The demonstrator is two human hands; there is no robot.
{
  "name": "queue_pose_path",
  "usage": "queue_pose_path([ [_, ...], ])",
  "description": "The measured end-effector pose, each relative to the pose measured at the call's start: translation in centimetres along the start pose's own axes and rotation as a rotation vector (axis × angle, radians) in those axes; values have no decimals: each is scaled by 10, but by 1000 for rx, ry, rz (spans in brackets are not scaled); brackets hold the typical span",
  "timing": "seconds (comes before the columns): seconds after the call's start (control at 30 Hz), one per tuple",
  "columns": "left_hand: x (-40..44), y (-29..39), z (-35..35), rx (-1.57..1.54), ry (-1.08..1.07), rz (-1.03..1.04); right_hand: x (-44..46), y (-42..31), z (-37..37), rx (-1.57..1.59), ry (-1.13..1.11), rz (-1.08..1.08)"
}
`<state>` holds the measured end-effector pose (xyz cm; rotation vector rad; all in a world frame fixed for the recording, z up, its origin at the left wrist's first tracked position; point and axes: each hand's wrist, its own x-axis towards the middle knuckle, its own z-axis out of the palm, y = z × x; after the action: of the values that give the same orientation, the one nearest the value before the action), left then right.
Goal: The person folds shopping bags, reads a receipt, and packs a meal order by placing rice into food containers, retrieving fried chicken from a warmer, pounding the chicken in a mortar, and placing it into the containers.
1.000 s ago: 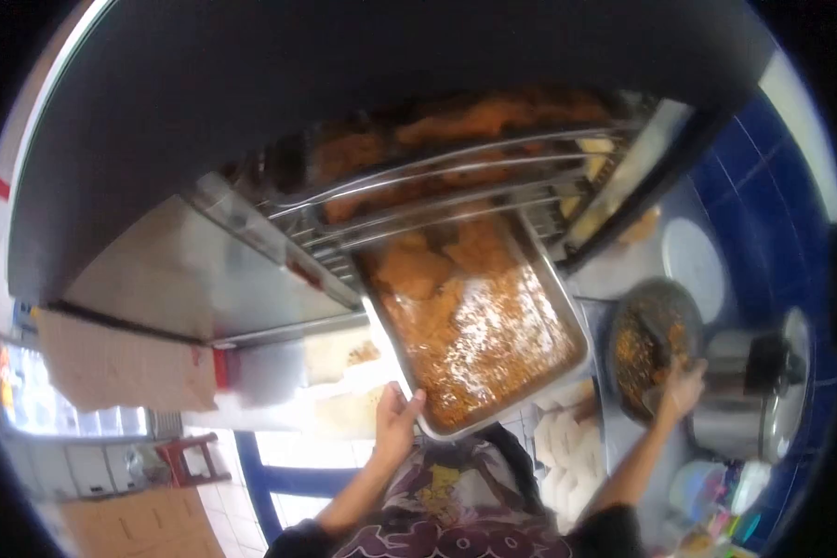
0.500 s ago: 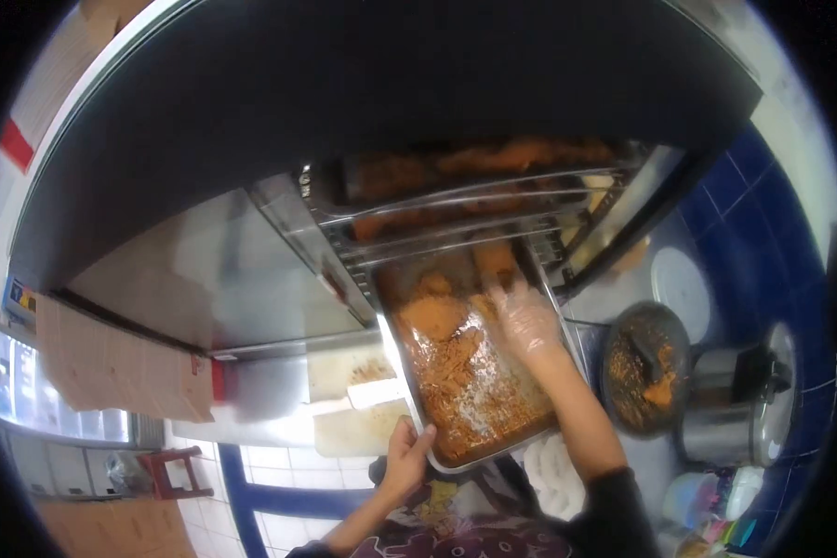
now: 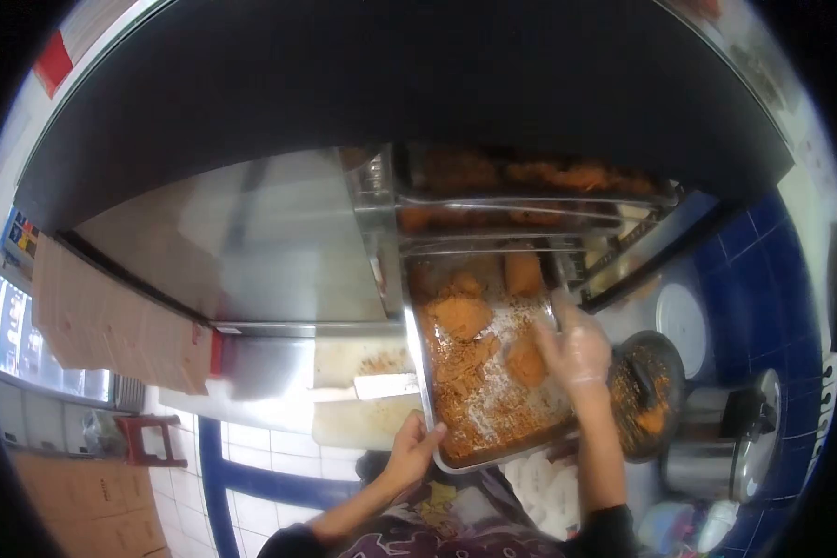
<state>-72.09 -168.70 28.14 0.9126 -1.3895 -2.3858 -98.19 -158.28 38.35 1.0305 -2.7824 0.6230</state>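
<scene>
A metal tray with orange-brown crumbs and fried pieces tilts out of a cabinet rack. My left hand grips its near left corner, thumb on the rim. Over the tray's right side is my right hand, in a clear glove and blurred; whether it holds anything cannot be made out. A flat orange piece lies just left of its fingers. Farther back in the tray are a long piece and a rounded piece.
A dark bowl with crumbs stands at the right, beside a metal pot. On the left are a cutting board with a cleaver, and stacked cartons. Trays of fried food fill the rack above.
My right hand has gone from the bowl to the back of the tray, then moved right and nearer. A flat piece now lies mid-tray. My left hand has kept its hold on the corner.
</scene>
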Motion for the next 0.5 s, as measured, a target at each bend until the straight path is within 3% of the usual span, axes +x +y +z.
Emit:
queue_pose_path([
  [0.07, 2, -5, -4, 40, -7, -1, 5, -29, 17, 21, -12, -221],
  [0.13, 1, -6, -6, 88, -18, 1, 18, -90, 7, -30, -449, -39],
  [0.23, 3, -9, -7, 91, -13, -4, 16, -104, 60, -228, -333, 1],
  [0.37, 8, -26, -17, 169, -11, 23, 9, -95, 63, -226, -325, 50],
  [0.43, 4, -16, -13, 120, -25, 32, 4, -90, 39, 102, -308, 239],
  [0.47, 3, -10, -9, 115, -30, 26, 1, -76, 39, 94, -311, 245],
  [0.5, 1, -3, -7, 89, -35, 18, -5, -57, 39, 514, -148, 279],
])
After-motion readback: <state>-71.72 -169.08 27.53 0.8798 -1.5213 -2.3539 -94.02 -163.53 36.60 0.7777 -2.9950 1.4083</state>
